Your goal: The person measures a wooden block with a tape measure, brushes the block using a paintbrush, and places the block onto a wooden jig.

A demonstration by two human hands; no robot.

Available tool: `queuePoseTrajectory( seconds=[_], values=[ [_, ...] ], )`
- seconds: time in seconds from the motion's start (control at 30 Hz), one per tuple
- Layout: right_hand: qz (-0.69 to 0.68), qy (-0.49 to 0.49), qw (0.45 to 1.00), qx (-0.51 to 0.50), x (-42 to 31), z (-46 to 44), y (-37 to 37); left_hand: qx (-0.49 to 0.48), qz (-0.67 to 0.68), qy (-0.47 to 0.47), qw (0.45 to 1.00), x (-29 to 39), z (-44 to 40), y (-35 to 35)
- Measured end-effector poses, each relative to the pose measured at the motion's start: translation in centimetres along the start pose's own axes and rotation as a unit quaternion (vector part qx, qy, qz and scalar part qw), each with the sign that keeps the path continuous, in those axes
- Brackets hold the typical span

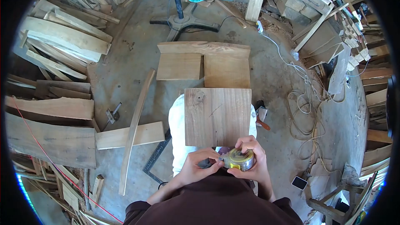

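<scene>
Right hand [255, 158] curled firmly around a tape measure [241, 160], which sits close before the person's dark shirt [216, 204], just beyond the near edge of a square wooden board [218, 116]. Left hand [198, 167] half closed, thumb and fingertips brought to the side of the tape measure; from where I stand I cannot tell whether they grip anything there. Board lies above the white-clad legs [178, 118]; on the floor to the left, a dark carpenter's square [155, 160] lies partly under a pale plank [143, 135].
</scene>
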State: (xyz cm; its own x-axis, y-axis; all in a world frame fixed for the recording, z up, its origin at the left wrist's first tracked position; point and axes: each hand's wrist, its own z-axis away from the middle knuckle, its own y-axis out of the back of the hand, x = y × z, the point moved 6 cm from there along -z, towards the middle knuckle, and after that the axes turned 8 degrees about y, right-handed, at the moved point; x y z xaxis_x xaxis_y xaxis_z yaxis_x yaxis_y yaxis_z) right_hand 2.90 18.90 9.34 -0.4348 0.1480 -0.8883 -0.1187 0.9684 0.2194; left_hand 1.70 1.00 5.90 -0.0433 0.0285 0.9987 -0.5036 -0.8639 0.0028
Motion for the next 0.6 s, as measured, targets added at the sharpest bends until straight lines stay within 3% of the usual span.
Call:
queuePoseTrajectory(
  seconds=[0.4, 0.6],
  values=[
    [-0.019, -0.023, 1.0, -0.003, 0.0, -0.7, -1.6, 0.058, 0.009, 0.009, 0.998, -0.1, 0.5, 1.5],
    [-0.176, -0.092, 0.98, 0.02, 1.5, -0.5, -2.5, 0.095, 0.054, -0.005, 0.994, 0.0, 0.4, 2.1]
  ],
)
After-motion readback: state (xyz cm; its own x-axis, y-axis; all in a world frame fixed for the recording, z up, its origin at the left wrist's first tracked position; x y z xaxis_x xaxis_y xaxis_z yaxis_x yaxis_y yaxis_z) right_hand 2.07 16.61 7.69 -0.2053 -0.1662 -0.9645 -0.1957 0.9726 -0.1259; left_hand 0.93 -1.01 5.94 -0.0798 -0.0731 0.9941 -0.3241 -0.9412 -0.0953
